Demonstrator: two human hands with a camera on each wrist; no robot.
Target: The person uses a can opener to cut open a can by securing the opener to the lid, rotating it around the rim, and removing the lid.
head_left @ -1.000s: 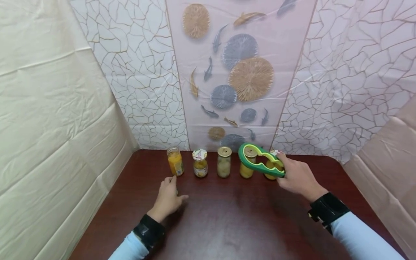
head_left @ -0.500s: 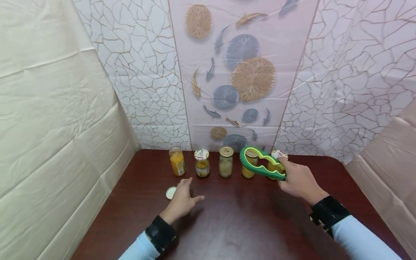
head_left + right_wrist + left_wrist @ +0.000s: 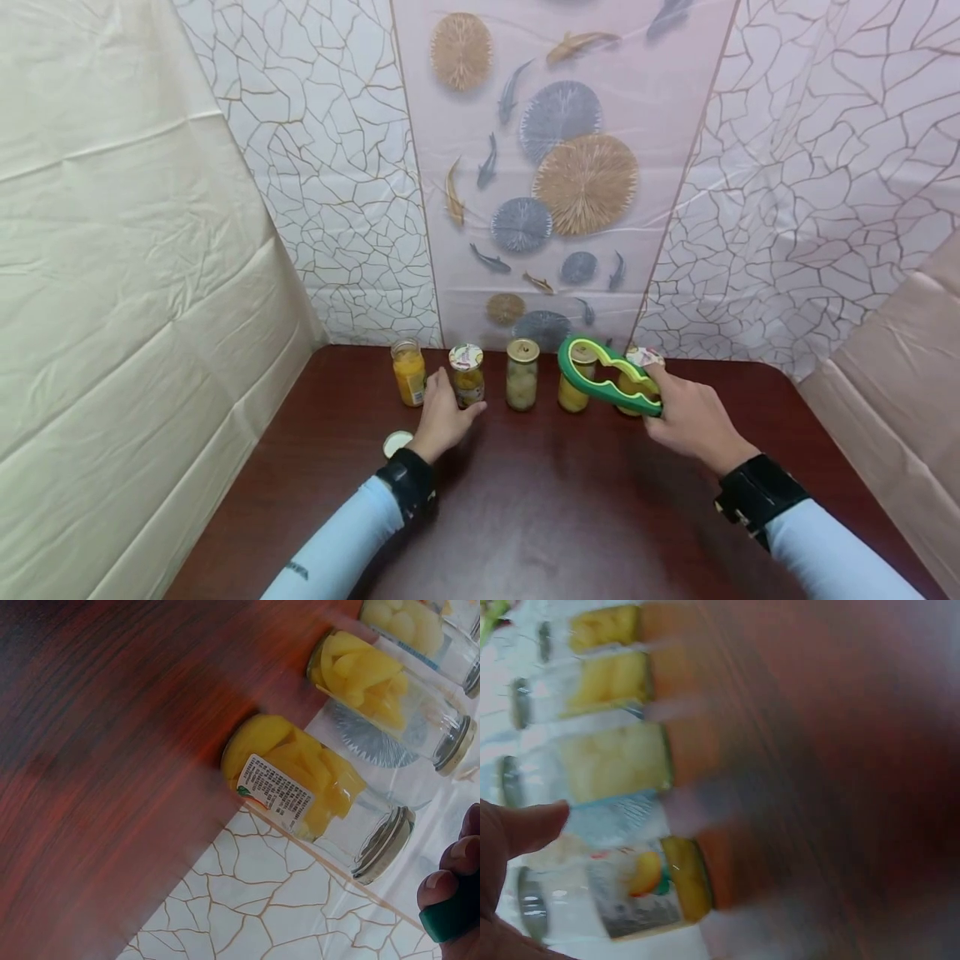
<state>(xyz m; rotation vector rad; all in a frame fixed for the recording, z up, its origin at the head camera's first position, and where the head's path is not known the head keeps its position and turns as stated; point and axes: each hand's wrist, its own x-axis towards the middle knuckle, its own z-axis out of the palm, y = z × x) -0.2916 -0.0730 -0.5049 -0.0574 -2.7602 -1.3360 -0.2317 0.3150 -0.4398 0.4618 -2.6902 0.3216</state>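
Several glass jars of fruit stand in a row at the table's back edge. My left hand (image 3: 456, 400) reaches round the jar with the patterned lid (image 3: 467, 375), fingers on its left, thumb low on its right. In the blurred left wrist view my thumb (image 3: 526, 826) shows a gap to that labelled jar (image 3: 645, 889). My right hand (image 3: 690, 415) grips a green jar opener (image 3: 609, 377), held in the air in front of the two rightmost jars (image 3: 573, 392). The right wrist view shows a labelled jar of yellow slices (image 3: 300, 784) and my fingertips on the opener (image 3: 450, 915).
A lidless jar of orange fruit (image 3: 408, 372) stands at the left end of the row, and a gold-lidded jar (image 3: 521, 373) in the middle. A small white lid (image 3: 396, 442) lies on the dark wooden table (image 3: 540, 500). Draped walls close in on three sides.
My left hand left the white lid on the table and moved forward and right to the patterned-lid jar. My right hand with the opener stayed almost still.
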